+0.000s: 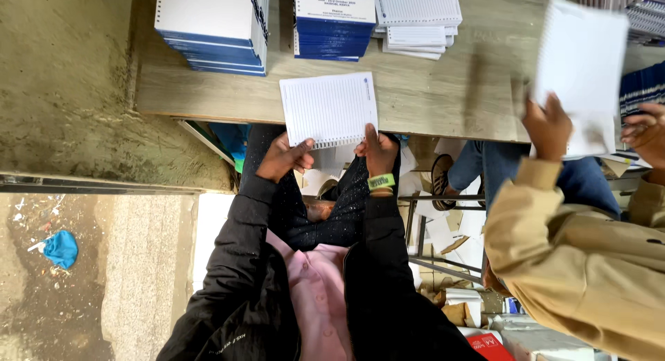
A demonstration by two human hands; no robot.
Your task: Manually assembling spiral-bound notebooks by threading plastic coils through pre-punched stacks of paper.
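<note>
The lined notepad (pixel 330 109) lies flat at the table's (pixel 443 98) near edge, at twelve o'clock from both hands; the left hand (pixel 282 157) curls at its seven o'clock corner, thumb on the bound edge; the right hand (pixel 376 150) presses fingers on its five o'clock corner, a green wristband (pixel 381 181) below; neither is clamped around it. Blue-covered stacks (pixel 215 28) sit at eleven o'clock. At three o'clock a co-worker's hand (pixel 547 129) holds up another sheet pad (pixel 578 70).
</note>
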